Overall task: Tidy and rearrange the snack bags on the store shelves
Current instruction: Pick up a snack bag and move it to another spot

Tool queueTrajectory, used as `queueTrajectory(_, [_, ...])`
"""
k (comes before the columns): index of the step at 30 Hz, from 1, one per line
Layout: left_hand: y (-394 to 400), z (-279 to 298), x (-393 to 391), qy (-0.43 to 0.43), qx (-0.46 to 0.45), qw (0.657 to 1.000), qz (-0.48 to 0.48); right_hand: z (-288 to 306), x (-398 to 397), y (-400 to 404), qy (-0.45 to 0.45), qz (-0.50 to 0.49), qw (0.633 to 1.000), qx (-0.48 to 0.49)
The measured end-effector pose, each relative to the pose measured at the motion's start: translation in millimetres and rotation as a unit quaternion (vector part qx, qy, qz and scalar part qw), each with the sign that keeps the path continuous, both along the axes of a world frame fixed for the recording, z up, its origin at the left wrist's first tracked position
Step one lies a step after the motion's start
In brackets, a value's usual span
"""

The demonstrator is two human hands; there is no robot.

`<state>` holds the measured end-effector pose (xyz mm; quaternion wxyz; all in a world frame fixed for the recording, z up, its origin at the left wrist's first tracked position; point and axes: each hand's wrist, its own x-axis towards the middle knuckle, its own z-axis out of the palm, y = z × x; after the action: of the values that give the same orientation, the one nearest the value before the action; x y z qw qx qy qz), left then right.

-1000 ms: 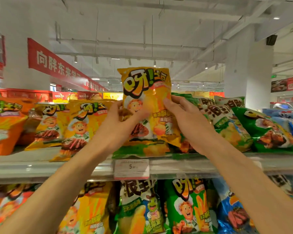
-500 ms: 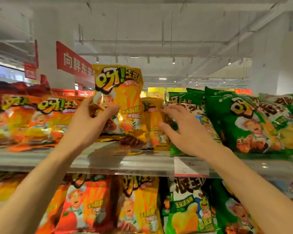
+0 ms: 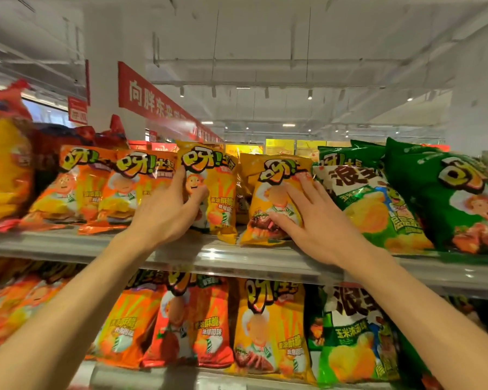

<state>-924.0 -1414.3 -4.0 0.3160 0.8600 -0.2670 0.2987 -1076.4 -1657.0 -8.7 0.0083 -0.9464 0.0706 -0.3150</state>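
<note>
Two yellow snack bags stand side by side on the upper shelf [image 3: 254,260]. My left hand [image 3: 166,212] grips the left yellow bag [image 3: 217,187] by its left edge, thumb across the front, and the bag stands upright. My right hand [image 3: 313,218] lies with straight, spread fingers on the front of the right yellow bag [image 3: 268,178], which leans back. Orange bags [image 3: 96,187] stand to the left of my hands. Green bags [image 3: 445,198] stand to the right, one touching the right yellow bag.
A lower shelf holds a row of orange, red, yellow [image 3: 268,327] and green bags. Red and yellow bags [image 3: 6,164] crowd the far left of the upper shelf. A red banner [image 3: 152,97] hangs behind, under a white ceiling.
The yellow bag I held up in both hands has come down onto the shelf, now in my left hand only. My right hand let go and moved onto the neighbouring yellow bag.
</note>
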Motion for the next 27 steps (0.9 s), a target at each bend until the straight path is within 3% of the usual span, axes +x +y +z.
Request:
queueTrajectory(9, [-16.7,-1.5,12.7,0.013,-0.065,0.995,-0.076,-3.9,1.5,2.4,-0.011,0.002,0.999,0.05])
queueTrajectory(13, [-23.0,-14.2,12.8,-0.001,0.028,0.999,-0.031,-6.6,2.1,0.2,-0.011,0.0,0.999,0.03])
queueTrajectory(17, [-27.0,-20.6,2.9,-0.011,-0.011,0.999,-0.031,-8.3,4.3,0.5,-0.007,-0.006,1.0,0.02])
queueTrajectory(22, [-29.9,-19.8,0.9,-0.001,0.027,0.999,-0.029,-9.7,6.9,-0.3,0.01,-0.016,1.0,0.002])
queueTrajectory(27, [-28.7,-20.1,-3.2,-0.064,-0.004,0.998,-0.007,8.2,-11.3,1.3,0.025,0.055,0.994,0.089])
